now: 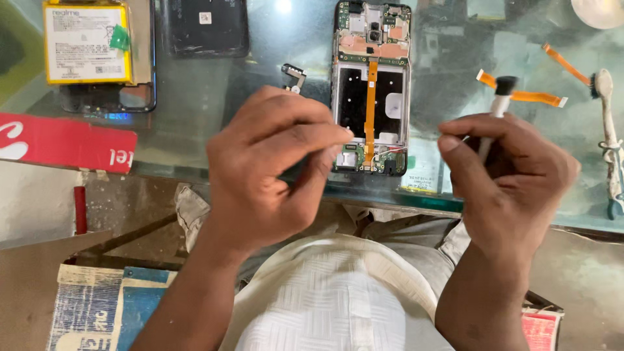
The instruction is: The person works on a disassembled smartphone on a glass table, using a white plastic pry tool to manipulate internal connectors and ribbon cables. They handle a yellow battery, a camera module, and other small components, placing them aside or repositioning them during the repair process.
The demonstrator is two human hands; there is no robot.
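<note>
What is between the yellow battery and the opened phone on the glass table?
In the head view, a black back cover and a small metal bracket lie between the yellow battery and the opened phone.

My right hand [507, 179] is closed round a slim white tool with a black cap [500, 97], which stands nearly upright, cap poking out above the knuckles. Just left of that grip lies the opened phone frame [372, 84], flat on the glass, back off, circuit board showing, an orange ribbon down its middle. My left hand's [273, 172] pinched fingertips [344, 133] touch the frame's lower left edge.
</note>
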